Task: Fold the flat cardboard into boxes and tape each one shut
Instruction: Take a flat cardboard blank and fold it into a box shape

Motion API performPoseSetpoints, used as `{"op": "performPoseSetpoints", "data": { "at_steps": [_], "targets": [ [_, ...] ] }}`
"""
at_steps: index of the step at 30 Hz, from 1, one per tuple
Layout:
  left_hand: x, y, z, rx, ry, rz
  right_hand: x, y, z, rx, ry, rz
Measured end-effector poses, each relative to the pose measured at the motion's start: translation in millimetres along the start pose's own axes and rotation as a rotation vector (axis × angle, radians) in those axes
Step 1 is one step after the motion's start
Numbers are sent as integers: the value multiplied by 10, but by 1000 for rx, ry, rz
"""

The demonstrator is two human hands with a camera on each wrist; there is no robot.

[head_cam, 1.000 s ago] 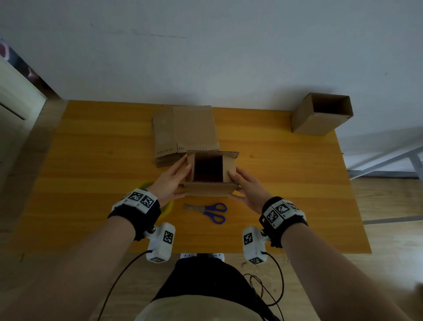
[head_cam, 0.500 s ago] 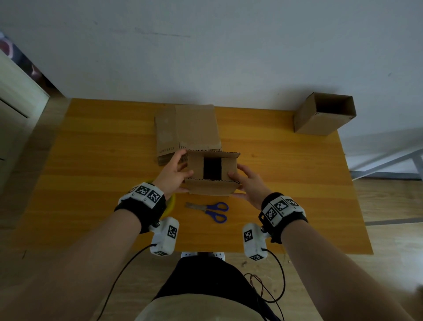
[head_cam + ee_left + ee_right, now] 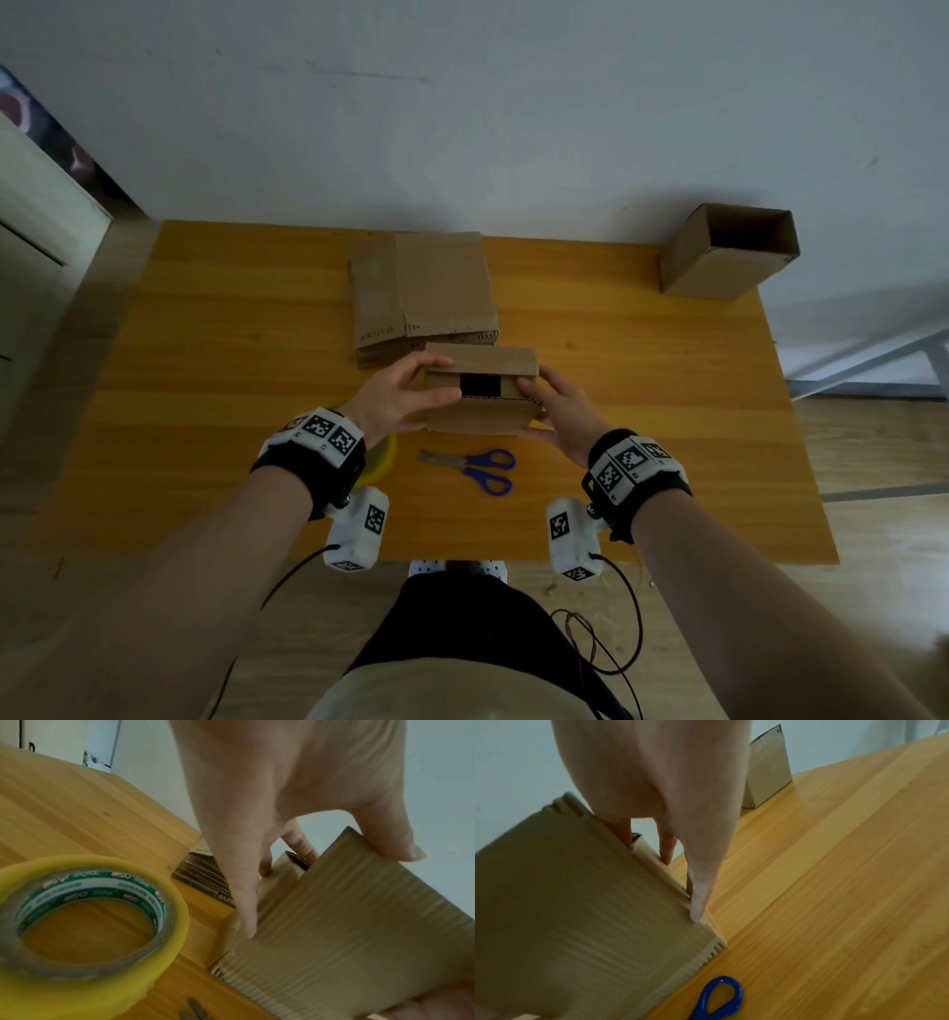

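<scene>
While both hands grip box (image 3: 480,398) | left fingers (image 3: 436,367) curl over flap | right fingers (image 3: 529,385) clasp side

I'm seeing my left hand (image 3: 295,787) gripping the cardboard box (image 3: 347,933), thumb on the near flap, fingers (image 3: 300,841) reaching over the side flap. Yellow tape roll (image 3: 87,933) is lying flat on the wooden table (image 3: 77,811); flat cardboard stack (image 3: 205,882) is sitting beyond.

Brown cardboard box (image 3: 480,406) between the hands; yellow tape roll (image 3: 85,925) under the left wrist; blue-handled scissors (image 3: 477,470) just below.
</scene>
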State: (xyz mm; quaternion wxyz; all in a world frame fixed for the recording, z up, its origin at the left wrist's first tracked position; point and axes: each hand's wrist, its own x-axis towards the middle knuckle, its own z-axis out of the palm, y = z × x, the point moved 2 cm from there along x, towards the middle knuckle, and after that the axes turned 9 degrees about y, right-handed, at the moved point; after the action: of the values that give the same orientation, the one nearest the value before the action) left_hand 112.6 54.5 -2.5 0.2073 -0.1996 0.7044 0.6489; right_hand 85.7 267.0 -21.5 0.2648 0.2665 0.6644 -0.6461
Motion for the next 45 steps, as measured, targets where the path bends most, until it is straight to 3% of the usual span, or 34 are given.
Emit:
{"op": "performPoseSetpoints", "data": {
  "at_steps": [5, 11, 14, 17, 20, 23, 28, 31, 34, 39, 41, 45],
  "targets": [
    [35, 21, -26, 90, 92, 68, -15, -26, 16, 3, 27, 26],
    [142, 116, 5, 285, 271, 333, 0, -8, 13, -17, 34, -38],
    [175, 89, 25, 305, 317, 372, 0, -32, 13, -311, 184, -286],
    [217, 58, 31, 322, 351, 370, -119, -89, 123, -774, 237, -701],
    [245, 45, 26, 315, 356, 356, -178, -57, 295, -1111, 123, -1040],
    [243, 51, 16, 320, 343, 386, -146, 66, 398, -1227, -22, -1191],
    [219, 24, -65, 304, 271, 385, -87, 162, 431, -1286, 17, -1270],
    [167, -120, -222, 305, 320, 315, -52, 185, 433, -1284, 23, -1278],
    [78, -380, -394, 613, 311, 249, -22, 188, 422, -1271, 17, -1265],
    [-83, -745, -535, 967, 56, 107, -48, 156, 421, -1228, 5, -1269],
    [-136, -824, -552, 1059, 15, 78, -58, 147, 426, -1216, -3, -1262],
    [-225, -906, -521, 1233, 7, 145, -71, 139, 435, -1193, 1, -1260]
  ]
}}
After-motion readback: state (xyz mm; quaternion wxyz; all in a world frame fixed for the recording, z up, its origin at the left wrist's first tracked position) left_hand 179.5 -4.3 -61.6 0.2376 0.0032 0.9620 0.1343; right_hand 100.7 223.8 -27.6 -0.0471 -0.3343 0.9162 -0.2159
